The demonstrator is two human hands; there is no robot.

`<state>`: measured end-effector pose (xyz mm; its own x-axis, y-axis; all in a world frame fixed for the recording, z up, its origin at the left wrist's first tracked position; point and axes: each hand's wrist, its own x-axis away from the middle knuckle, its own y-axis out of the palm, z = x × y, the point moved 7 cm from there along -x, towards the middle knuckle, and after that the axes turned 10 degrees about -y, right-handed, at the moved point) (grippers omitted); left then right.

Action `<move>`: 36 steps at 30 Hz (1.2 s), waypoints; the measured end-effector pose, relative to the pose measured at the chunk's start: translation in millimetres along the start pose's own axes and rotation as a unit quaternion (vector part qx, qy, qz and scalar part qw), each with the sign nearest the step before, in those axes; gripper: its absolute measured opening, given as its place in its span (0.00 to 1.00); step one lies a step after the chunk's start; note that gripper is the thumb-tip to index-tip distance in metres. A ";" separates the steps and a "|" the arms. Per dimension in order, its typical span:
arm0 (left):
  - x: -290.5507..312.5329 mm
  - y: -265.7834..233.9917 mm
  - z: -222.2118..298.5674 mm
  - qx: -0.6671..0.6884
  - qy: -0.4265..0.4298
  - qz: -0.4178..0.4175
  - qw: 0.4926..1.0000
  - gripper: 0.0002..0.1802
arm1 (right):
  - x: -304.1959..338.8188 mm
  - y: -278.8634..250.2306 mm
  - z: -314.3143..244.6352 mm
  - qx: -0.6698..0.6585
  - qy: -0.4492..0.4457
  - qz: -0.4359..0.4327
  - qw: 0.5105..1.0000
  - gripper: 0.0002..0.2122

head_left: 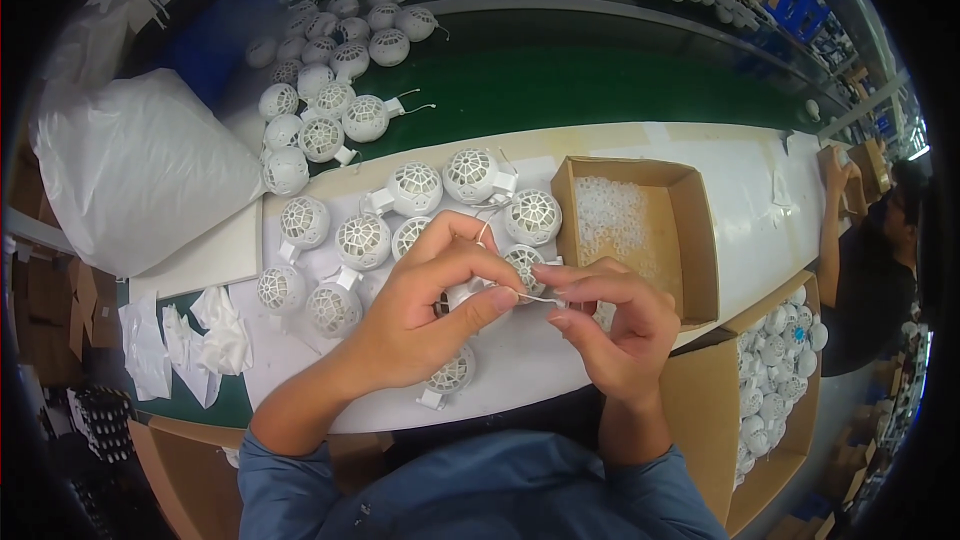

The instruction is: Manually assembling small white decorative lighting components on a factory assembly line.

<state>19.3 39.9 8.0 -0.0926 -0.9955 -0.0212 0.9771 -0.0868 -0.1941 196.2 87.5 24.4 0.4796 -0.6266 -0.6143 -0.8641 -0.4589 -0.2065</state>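
My left hand (420,315) pinches a thin white cord (537,298) between thumb and forefinger. At the cord's other side, the fingertips of my right hand (625,325) are closed on it too, so a short length stretches between both hands. A white ball (522,265) with a lattice face lies just behind the fingers, partly covered by them. Whether the cord belongs to this ball I cannot tell. Several similar balls, such as one ball (415,188), stand around my left hand on the white tabletop (480,410); some have a small square tab and a cord.
Right of my hands, a shallow cardboard box (697,230) holds small clear pieces (610,212). A larger carton (690,410) full of white balls stands lower right. More balls (350,60) sit on the green belt (600,90). At left are a white plastic bag (140,170) and a person (870,270) works far right.
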 end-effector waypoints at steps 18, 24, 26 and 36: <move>1.2 12.0 17.4 -0.082 0.007 -0.002 0.997 0.39 | -5.4 6.7 -1.0 0.099 -0.020 0.035 0.994 0.10; 4.2 12.7 24.4 -0.215 -0.004 -0.020 0.976 0.45 | -2.6 7.5 -1.7 0.098 -0.017 0.017 0.995 0.09; 4.4 12.4 22.1 -0.173 0.010 -0.028 0.985 0.46 | -5.2 9.5 -6.8 0.116 -0.064 -0.020 0.991 0.09; 9.9 25.3 14.4 -0.138 -0.015 0.001 0.990 0.46 | -17.6 15.6 -36.1 0.356 -0.236 -0.126 0.895 0.09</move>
<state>45.8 27.3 17.1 -0.0817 -0.9966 0.0057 0.8877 -0.0754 -0.4542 179.8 68.6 59.5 0.7008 -0.1461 -0.6983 -0.6961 0.0740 -0.7141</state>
